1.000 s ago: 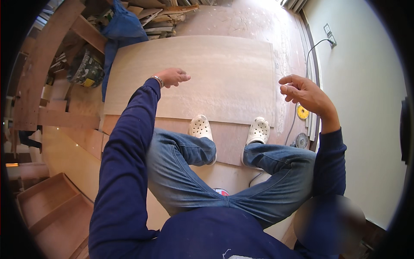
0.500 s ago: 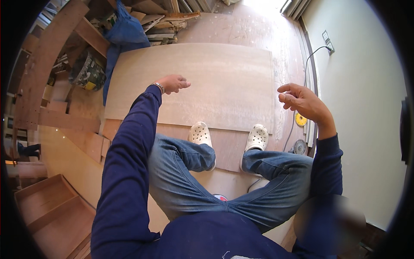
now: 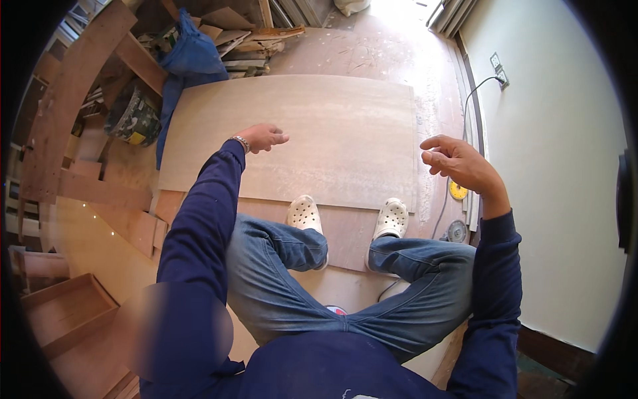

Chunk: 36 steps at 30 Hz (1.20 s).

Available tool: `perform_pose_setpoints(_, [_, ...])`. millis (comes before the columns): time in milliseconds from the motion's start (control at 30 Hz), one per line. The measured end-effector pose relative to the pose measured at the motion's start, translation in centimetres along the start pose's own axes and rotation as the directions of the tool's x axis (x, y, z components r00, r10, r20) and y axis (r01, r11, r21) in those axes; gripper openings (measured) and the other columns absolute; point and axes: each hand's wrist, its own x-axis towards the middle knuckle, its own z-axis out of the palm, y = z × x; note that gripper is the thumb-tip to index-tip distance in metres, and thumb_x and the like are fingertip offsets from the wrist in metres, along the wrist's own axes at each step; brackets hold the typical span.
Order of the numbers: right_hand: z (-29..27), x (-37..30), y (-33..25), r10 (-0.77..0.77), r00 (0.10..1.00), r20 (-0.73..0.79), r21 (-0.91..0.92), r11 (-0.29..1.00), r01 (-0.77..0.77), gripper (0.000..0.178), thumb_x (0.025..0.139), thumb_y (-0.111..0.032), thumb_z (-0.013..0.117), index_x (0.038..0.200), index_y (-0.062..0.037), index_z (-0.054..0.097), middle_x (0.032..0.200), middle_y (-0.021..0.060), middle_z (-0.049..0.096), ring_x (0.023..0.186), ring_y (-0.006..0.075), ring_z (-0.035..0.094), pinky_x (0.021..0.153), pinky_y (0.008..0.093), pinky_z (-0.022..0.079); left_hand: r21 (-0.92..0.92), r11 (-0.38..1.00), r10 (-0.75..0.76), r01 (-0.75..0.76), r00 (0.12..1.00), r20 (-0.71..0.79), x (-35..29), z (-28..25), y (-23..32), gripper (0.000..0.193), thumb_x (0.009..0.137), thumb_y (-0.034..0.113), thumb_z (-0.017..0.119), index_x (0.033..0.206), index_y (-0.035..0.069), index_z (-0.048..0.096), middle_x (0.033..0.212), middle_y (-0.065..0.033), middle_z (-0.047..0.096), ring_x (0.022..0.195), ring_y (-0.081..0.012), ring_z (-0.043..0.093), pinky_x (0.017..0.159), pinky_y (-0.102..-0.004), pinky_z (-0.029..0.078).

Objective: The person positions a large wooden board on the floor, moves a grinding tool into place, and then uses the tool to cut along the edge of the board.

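Observation:
A large pale wooden panel (image 3: 332, 126) lies flat on the floor in front of my feet. Over its left half hangs my left hand (image 3: 264, 137), bracelet at the wrist, with loosely bent fingers and nothing held. My right hand (image 3: 458, 159) hovers just beyond the panel's right edge. Its fingers are half curled and apart, with nothing between them. Neither hand appears to touch the panel. Below the right hand are a yellow disc (image 3: 458, 190) and a grey, round disc-like tool part (image 3: 457, 231) beside the wall.
At far left stand a wooden frame (image 3: 73, 86), a dark bucket (image 3: 133, 116) and a blue bag (image 3: 193, 53). Scrap wood (image 3: 256, 50) is heaped behind the panel. A black cord (image 3: 473, 93) runs from the wall socket (image 3: 500, 74). An open drawer-like box (image 3: 73, 309) lies at lower left.
The whole view has shifted slightly, so the panel's far edge and my feet sit a little lower. Both hands keep almost the same pose, apart from each other.

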Motion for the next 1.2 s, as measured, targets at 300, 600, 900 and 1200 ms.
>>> perform_pose_setpoints(300, [0.0, 0.0, 0.0, -0.002, 1.000, 0.013, 0.001, 1.000, 0.002, 0.049, 0.097, -0.041, 0.063, 0.122, 0.0013, 0.064, 0.092, 0.0128, 0.068, 0.085, 0.0200, 0.069, 0.076, 0.0301, 0.056, -0.011, 1.000, 0.012, -0.012, 1.000, -0.005, 0.6, 0.0, -0.8, 0.063, 0.094, 0.056, 0.058, 0.136, 0.009, 0.057, 0.122, -0.0108, 0.065, 0.102, -0.0229, 0.064, 0.075, -0.0370, 0.053])
perform_pose_setpoints(600, [-0.1, -0.1, 0.0, -0.016, 1.000, 0.022, 0.047, 0.999, 0.014, 0.045, 0.098, -0.035, 0.062, 0.120, 0.0045, 0.063, 0.093, 0.0125, 0.068, 0.084, 0.0191, 0.068, 0.075, 0.0300, 0.055, 0.006, 1.000, 0.013, -0.013, 1.000, 0.025, 0.9, 0.1, -0.6, 0.064, 0.094, 0.055, 0.059, 0.139, 0.009, 0.055, 0.124, -0.0105, 0.066, 0.103, -0.0234, 0.065, 0.070, -0.0349, 0.053])
perform_pose_setpoints(900, [-0.1, 0.0, 0.3, -0.015, 0.999, 0.033, 0.021, 1.000, 0.014, 0.048, 0.098, -0.036, 0.062, 0.122, 0.0055, 0.061, 0.091, 0.0130, 0.071, 0.084, 0.0187, 0.068, 0.077, 0.0311, 0.054, -0.034, 0.999, 0.026, -0.026, 1.000, 0.006, 1.9, 0.5, -1.7, 0.066, 0.092, 0.056, 0.061, 0.137, 0.009, 0.056, 0.114, -0.0110, 0.068, 0.093, -0.0208, 0.065, 0.066, -0.0351, 0.052])
perform_pose_setpoints(1200, [-0.3, 0.0, 0.7, -0.008, 0.999, 0.053, 0.030, 1.000, 0.007, 0.054, 0.098, -0.041, 0.062, 0.127, 0.0038, 0.059, 0.098, 0.0147, 0.071, 0.091, 0.0214, 0.069, 0.083, 0.0321, 0.054, -0.018, 1.000, 0.008, -0.007, 1.000, 0.023, 1.3, 0.2, -1.3, 0.070, 0.091, 0.058, 0.062, 0.141, 0.009, 0.053, 0.121, -0.0117, 0.067, 0.102, -0.0230, 0.066, 0.075, -0.0369, 0.054])
